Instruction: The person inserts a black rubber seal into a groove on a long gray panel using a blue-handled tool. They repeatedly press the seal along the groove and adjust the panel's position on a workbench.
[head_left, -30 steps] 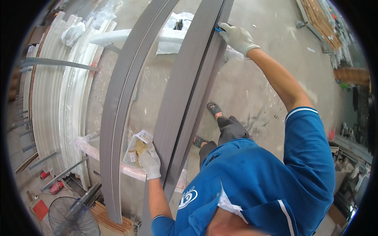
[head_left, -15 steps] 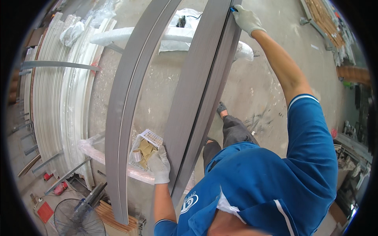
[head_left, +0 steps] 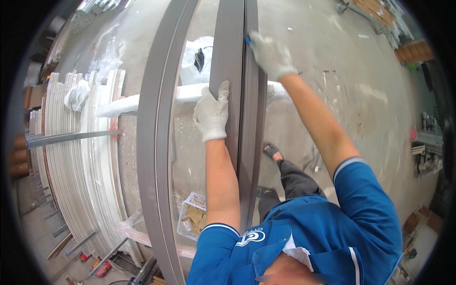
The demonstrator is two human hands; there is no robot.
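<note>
Two long grey-brown panels run away from me side by side: a left panel (head_left: 159, 118) and a right panel (head_left: 228, 57) with a dark lengthwise groove. My left hand (head_left: 212, 114), in a white knitted glove, grips the left edge of the right panel, thumb lying on its top face and fingers curled at the side. My gloved right hand (head_left: 270, 56) is closed round a small blue object (head_left: 248, 41), mostly hidden by the fingers, at the groove. Motion blurs this hand slightly, and what kind of tool it holds cannot be made out.
Wrapped support bars (head_left: 128, 105) cross beneath the panels. A plastic basket (head_left: 185, 223) with brown pieces sits between them, below my left forearm. Stacked white profiles (head_left: 71, 156) lie at left, crossed by a metal bar (head_left: 76, 137). A white bag (head_left: 190, 66) lies beyond.
My left hand has left the spot by the basket and moved far forward along the right panel. My right hand has come back toward me along the groove. The view has shifted.
</note>
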